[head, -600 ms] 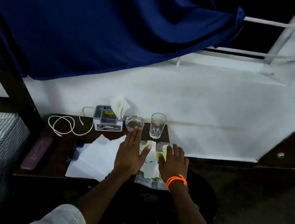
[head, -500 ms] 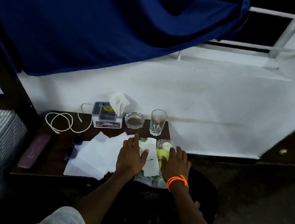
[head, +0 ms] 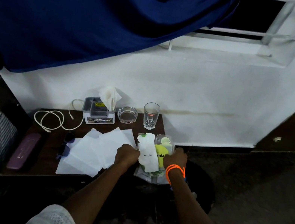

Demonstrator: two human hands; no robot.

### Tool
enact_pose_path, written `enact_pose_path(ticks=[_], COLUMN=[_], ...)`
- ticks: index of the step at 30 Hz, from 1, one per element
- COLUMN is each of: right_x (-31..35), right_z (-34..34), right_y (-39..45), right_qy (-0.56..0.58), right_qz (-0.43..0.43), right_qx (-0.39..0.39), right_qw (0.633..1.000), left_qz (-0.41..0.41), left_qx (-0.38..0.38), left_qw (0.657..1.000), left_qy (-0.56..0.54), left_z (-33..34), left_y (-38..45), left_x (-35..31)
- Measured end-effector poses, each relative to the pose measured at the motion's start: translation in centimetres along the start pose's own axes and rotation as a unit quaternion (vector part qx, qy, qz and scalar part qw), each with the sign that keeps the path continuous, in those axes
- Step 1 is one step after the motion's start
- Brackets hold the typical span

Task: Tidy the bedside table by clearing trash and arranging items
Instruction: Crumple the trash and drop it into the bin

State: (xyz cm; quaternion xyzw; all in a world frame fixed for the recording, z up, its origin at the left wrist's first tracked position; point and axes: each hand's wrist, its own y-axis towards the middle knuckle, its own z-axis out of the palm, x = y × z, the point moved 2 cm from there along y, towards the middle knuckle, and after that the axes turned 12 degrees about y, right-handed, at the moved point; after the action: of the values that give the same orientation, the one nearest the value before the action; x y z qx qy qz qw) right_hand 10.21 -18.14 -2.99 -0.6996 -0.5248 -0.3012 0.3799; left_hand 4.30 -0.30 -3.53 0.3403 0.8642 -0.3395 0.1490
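Head view: both hands grip a wrapper [head: 157, 153] at the surface's [head: 50, 156] right edge. Left hand [head: 127, 154] clenches its left side; right hand [head: 176, 157] grasps its right. Papers [head: 94, 151] lie just left.

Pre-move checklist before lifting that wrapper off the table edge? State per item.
1. Left hand closed on the clear food wrapper: ok, grip at its left edge.
2. Right hand on the wrapper's right side: ok, though its fingers are partly hidden.
3. Torn white slip secured: cannot tell, it lies loose on top of the wrapper.
4. Drinking glass apart from the wrapper: ok, upright behind it.
5. Glass ashtray out of the lift path: ok.
6. White paper sheets free of the wrapper: cannot tell, the left hand covers the overlap.
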Motion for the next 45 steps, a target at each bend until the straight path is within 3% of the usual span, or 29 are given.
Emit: enact_pose_path(ticks=[4, 12, 18, 26, 32, 40, 45], right_x=[-0.1, 0.2, -1.9, -7.1, -10.8, -16.0, -18.6], right_z=[-1.0, -4.7, -8.8, -11.7, -11.3, -8.8, -6.8], right_y=[-0.6, -0.5, 0.3, 2.0, 4.3, 6.6, 7.3], right_qy=[0.034, 0.027, 0.062, -0.052, -0.061, -0.034, -0.055], right_qz=[0.017, 0.009, 0.026, 0.054, 0.075, 0.121, 0.166], right_qx=[0.012, 0.001, -0.041, -0.002, -0.008, -0.020, 0.059], right_qw=[0.999, 1.000, 0.997, 0.997, 0.995, 0.992, 0.983], left_qz=[0.019, 0.131, 0.185, 0.258, 0.247, 0.217, 0.190], left_qx=[0.065, 0.004, 0.018, 0.071, 0.078, 0.180, 0.195], left_qw=[0.997, 0.991, 0.982, 0.963, 0.960, 0.933, 0.931], left_qy=[-0.038, -0.005, -0.015, 0.045, 0.107, 0.223, 0.243], left_z=[0.8, 2.0, 5.0, 12.0, 17.3, 23.6, 25.6], left_y=[-0.8, -3.3, -5.4, -6.5, -5.1, -1.8, -0.1], left_x=[0.2, -3.4, -6.6, -9.0, -10.0, -8.4, -7.2])
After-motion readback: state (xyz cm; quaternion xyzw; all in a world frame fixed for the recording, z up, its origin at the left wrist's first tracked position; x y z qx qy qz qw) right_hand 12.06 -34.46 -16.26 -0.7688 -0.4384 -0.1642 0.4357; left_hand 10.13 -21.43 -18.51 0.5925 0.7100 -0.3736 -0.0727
